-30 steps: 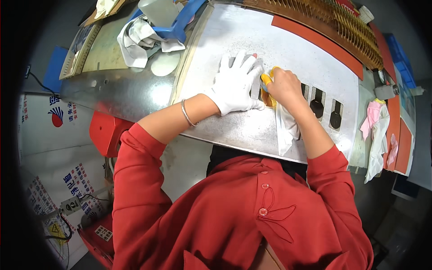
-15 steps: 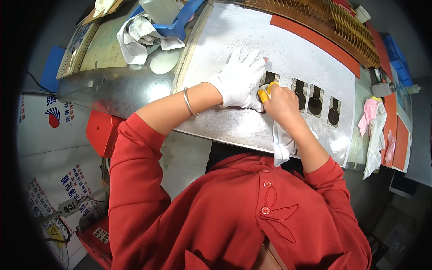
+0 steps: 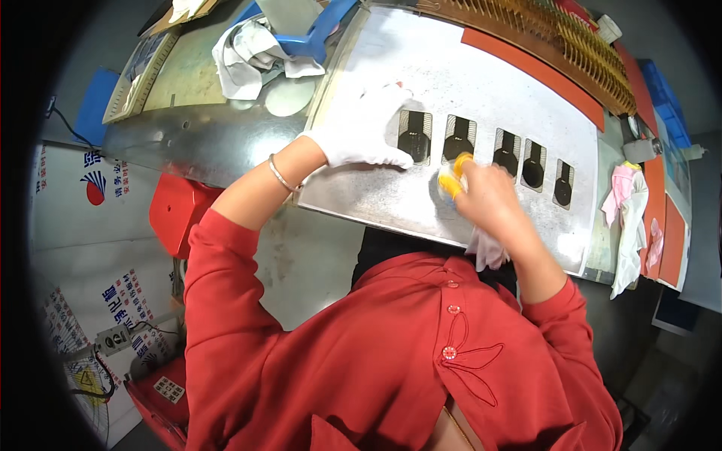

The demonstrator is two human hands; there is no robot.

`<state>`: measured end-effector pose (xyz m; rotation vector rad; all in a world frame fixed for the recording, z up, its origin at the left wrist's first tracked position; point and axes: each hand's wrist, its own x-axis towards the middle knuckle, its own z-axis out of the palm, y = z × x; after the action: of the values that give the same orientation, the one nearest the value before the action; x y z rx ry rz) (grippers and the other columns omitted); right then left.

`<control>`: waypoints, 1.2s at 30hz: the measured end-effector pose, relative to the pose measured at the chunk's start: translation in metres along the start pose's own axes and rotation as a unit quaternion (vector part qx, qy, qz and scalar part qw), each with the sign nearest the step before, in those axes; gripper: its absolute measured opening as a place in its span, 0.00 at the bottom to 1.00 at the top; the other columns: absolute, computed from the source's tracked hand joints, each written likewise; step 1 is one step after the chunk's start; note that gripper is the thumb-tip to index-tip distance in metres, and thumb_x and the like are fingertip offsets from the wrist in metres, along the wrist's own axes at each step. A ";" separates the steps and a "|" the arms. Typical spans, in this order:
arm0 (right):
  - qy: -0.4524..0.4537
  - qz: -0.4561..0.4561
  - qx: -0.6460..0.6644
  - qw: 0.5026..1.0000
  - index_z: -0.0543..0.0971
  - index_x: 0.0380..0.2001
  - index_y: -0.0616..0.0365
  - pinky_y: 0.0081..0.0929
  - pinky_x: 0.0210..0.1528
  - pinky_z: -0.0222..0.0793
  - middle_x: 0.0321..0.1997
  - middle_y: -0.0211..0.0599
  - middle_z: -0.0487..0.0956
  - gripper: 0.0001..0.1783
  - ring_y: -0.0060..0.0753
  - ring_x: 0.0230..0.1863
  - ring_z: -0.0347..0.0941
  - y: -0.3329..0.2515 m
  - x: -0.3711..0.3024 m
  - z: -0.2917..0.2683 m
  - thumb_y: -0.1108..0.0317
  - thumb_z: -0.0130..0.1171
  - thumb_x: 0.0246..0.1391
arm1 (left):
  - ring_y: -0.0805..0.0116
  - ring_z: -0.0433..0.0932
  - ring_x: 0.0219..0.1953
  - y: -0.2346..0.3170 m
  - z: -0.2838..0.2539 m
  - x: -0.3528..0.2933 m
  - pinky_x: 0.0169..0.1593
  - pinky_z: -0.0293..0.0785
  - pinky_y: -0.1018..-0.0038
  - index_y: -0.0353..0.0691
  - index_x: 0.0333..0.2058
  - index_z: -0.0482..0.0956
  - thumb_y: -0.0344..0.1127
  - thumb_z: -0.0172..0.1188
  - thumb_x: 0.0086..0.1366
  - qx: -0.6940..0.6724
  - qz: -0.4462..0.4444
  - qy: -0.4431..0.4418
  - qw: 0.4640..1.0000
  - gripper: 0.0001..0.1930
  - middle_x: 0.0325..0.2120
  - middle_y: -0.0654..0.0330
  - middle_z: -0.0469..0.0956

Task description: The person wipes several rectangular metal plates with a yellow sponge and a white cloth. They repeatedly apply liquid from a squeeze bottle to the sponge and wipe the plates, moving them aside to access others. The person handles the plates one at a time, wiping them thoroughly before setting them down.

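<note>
My left hand [image 3: 361,124], in a white glove, lies flat with fingers stretched on a large pale, speckled sheet [image 3: 545,225]. Beside it is the leftmost of several dark windows [image 3: 414,143] in the sheet, each with a black rounded shape and fine hatched corners. My right hand [image 3: 489,192] has yellow finger covers [image 3: 453,179] on its fingertips. Those fingers are closed on a thin white cloth [image 3: 487,249], which hangs below the hand over the sheet's near edge. The hand is slightly blurred, just below the second window [image 3: 459,139].
A long brown rack [image 3: 526,37] of yellowish slats runs along the back, with an orange-red strip [image 3: 534,75] before it. Left are a blue tray [image 3: 308,46], a crumpled white cloth [image 3: 244,60] and a red stool [image 3: 177,214]. Pink and white cloths [image 3: 626,199] hang at right.
My left hand has slid left, away from the windows, uncovering the leftmost one. The right hand has moved slightly down and right, off the window it was touching, taking the cloth along.
</note>
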<state>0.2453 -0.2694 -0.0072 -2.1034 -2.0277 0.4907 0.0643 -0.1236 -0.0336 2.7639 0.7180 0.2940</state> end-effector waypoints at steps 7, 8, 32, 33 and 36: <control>0.035 0.008 0.024 0.999 0.77 0.29 0.65 0.42 0.38 0.69 0.28 0.57 0.77 0.12 0.55 0.33 0.75 -0.008 0.099 0.004 0.65 0.55 0.44 | 0.51 0.55 0.60 -0.002 0.006 -0.019 0.62 0.47 0.58 0.35 0.53 0.63 0.66 0.61 0.41 0.052 -0.003 0.077 0.996 0.47 0.55 0.47 0.60; 0.043 0.007 0.018 0.999 0.77 0.27 0.64 0.42 0.38 0.70 0.28 0.56 0.77 0.12 0.54 0.34 0.75 -0.009 0.106 0.008 0.65 0.55 0.44 | 0.50 0.54 0.60 -0.004 0.007 -0.019 0.62 0.46 0.58 0.35 0.53 0.63 0.66 0.61 0.42 0.062 -0.001 0.082 0.995 0.47 0.55 0.47 0.60; 0.038 -0.041 0.043 0.997 0.76 0.19 0.66 0.44 0.30 0.71 0.22 0.55 0.76 0.09 0.53 0.27 0.76 -0.027 0.064 0.043 0.70 0.52 0.42 | 0.47 0.49 0.63 -0.001 -0.005 -0.001 0.61 0.49 0.52 0.35 0.56 0.60 0.58 0.67 0.38 0.108 0.060 -0.045 0.991 0.50 0.60 0.48 0.54; 0.030 -0.045 0.050 0.997 0.76 0.19 0.66 0.44 0.31 0.71 0.22 0.55 0.76 0.09 0.54 0.27 0.75 -0.029 0.061 0.045 0.69 0.53 0.43 | 0.47 0.49 0.63 0.001 -0.008 -0.001 0.61 0.49 0.52 0.34 0.56 0.60 0.59 0.67 0.36 0.111 0.057 -0.056 0.991 0.51 0.60 0.48 0.54; 0.041 -0.051 0.064 0.996 0.76 0.18 0.66 0.43 0.29 0.71 0.22 0.55 0.76 0.10 0.53 0.26 0.75 -0.032 0.046 0.050 0.69 0.53 0.44 | 0.47 0.47 0.64 0.002 -0.013 0.000 0.62 0.47 0.53 0.33 0.56 0.59 0.62 0.69 0.29 0.103 0.057 -0.087 0.989 0.57 0.60 0.47 0.53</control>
<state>0.1983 -0.2267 -0.0475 -1.9051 -1.9911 0.4954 0.0621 -0.1225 -0.0209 2.9831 0.5774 -0.0024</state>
